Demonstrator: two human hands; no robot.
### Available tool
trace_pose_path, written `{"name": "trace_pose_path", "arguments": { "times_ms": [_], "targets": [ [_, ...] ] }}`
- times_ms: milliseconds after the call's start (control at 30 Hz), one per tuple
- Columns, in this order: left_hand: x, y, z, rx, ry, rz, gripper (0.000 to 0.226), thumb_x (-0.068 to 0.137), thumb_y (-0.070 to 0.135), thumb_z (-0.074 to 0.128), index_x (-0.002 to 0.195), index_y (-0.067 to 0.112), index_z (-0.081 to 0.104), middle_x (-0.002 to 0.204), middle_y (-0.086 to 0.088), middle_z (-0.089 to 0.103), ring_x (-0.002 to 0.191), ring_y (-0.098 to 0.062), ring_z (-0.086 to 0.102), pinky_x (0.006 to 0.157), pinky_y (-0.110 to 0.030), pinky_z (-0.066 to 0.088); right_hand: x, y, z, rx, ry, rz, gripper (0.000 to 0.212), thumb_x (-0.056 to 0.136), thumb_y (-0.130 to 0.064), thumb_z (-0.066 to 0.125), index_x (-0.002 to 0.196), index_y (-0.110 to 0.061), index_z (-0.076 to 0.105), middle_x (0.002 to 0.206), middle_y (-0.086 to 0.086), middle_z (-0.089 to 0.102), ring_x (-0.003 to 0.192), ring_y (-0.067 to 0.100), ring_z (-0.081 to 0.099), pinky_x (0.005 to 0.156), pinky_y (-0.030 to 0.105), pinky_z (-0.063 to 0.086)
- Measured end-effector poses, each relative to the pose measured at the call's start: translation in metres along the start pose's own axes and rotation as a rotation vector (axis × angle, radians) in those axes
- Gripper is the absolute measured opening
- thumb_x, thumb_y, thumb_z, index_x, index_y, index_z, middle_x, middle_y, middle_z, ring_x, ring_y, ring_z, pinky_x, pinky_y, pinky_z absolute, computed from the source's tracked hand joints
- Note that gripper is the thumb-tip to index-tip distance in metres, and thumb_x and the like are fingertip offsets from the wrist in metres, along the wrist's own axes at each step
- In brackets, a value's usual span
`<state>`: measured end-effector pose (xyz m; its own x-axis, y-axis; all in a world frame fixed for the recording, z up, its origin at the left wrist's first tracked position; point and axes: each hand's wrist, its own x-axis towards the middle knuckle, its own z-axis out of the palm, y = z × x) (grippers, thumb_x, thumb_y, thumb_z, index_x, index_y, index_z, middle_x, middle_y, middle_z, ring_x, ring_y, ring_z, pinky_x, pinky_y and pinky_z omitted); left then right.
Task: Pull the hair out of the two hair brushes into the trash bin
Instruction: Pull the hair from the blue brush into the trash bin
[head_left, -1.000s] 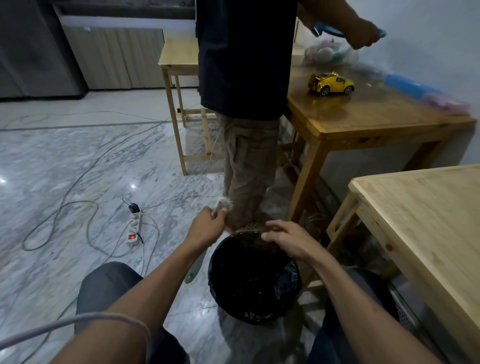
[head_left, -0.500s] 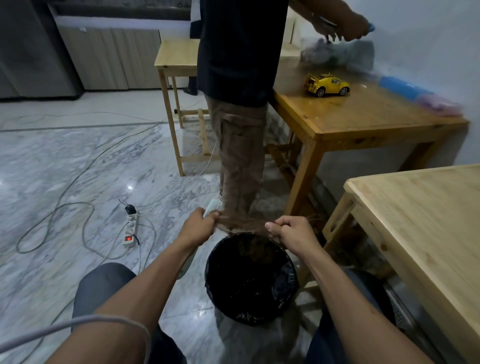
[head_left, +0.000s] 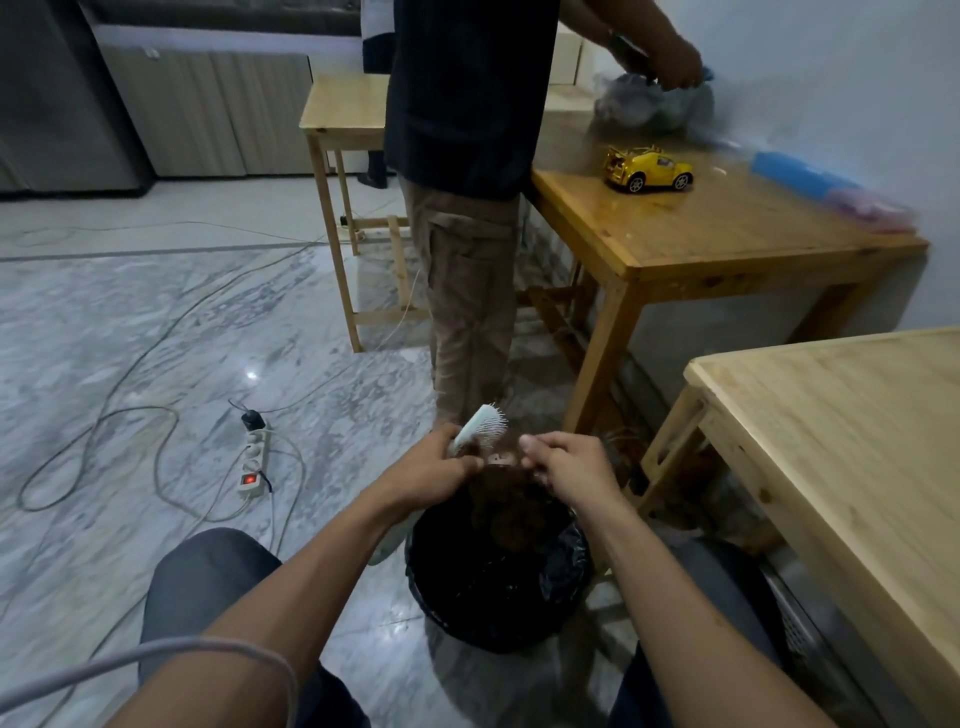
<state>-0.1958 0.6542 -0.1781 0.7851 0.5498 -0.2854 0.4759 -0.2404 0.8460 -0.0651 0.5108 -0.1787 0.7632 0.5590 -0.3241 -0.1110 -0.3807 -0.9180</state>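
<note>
A pale hair brush (head_left: 480, 427) with white bristles is held upright over the trash bin, my left hand (head_left: 434, 470) gripping it around the middle; its handle end (head_left: 387, 548) pokes out below my wrist. Brown hair (head_left: 506, 512) hangs from the brush down into the bin. My right hand (head_left: 569, 470) is just right of the brush, fingertips pinched at the hair near the bristles. The trash bin (head_left: 566, 551), lined with a black bag, stands on the floor between my knees. I cannot see a second brush for certain.
A person (head_left: 467, 156) stands just beyond the bin, hands in a plastic bag on a wooden table (head_left: 727, 244) with a yellow toy car (head_left: 647, 169). A lighter table (head_left: 841, 426) is at right. A power strip (head_left: 253, 460) and cables lie on the marble floor at left.
My right hand pulled a strand of hair rightwards from the brush, then came back to the bristles. The brush head now tilts up higher. The standing person's hands moved down to the bag.
</note>
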Motion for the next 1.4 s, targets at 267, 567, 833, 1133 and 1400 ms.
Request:
{"name": "trace_pose_path", "arguments": {
  "times_ms": [267,567,833,1133,1400],
  "targets": [
    [-0.003,-0.02,-0.024,-0.04,0.066,-0.144,0.037,0.085,0.012,0.07,0.119,0.012,0.057,0.079,-0.007,0.062,0.057,-0.014,0.052,0.05,-0.027,0.042,0.001,0.002,-0.019,-0.183,0.088,0.099,0.018,0.095,-0.026,0.069,0.1,-0.012,0.079,0.083,0.007,0.076,0.068,0.016,0.064,0.063,0.033,0.052],
    [-0.011,0.009,-0.008,-0.153,-0.165,0.033,0.031,0.093,0.002,0.06,0.119,0.019,0.064,0.083,-0.004,0.067,0.069,-0.013,0.06,0.06,-0.024,0.051,-0.001,0.0,0.01,-0.073,-0.234,-0.046,0.026,0.087,-0.032,0.08,0.104,-0.012,0.077,0.072,-0.002,0.072,0.059,0.012,0.06,0.052,0.021,0.047],
    [0.0,-0.019,-0.035,-0.091,0.169,-0.142,0.016,0.087,-0.005,0.056,0.088,0.01,0.061,0.081,-0.019,0.058,0.061,-0.023,0.049,0.06,-0.036,0.043,0.003,0.002,-0.025,-0.14,0.031,0.046,0.017,0.093,-0.026,0.075,0.082,-0.013,0.079,0.077,0.006,0.073,0.072,0.018,0.065,0.064,0.027,0.051],
    [-0.006,0.005,-0.011,0.042,0.033,0.062,0.044,0.091,0.012,0.063,0.13,0.027,0.05,0.1,-0.008,0.067,0.068,-0.018,0.063,0.056,-0.034,0.056,0.008,0.003,-0.001,-0.557,-0.241,0.011,0.082,0.077,-0.074,0.064,0.15,-0.04,0.047,0.159,0.002,0.042,0.149,0.03,0.033,0.121,0.045,0.03],
    [-0.013,0.02,-0.015,0.14,-0.056,0.055,0.042,0.071,0.018,0.062,0.114,0.018,0.065,0.094,-0.005,0.071,0.082,-0.019,0.067,0.079,-0.041,0.058,0.008,0.01,0.01,-0.251,-0.052,-0.12,0.015,0.085,-0.033,0.081,0.083,-0.018,0.082,0.08,0.0,0.078,0.082,0.016,0.072,0.082,0.035,0.056]
  ]
}}
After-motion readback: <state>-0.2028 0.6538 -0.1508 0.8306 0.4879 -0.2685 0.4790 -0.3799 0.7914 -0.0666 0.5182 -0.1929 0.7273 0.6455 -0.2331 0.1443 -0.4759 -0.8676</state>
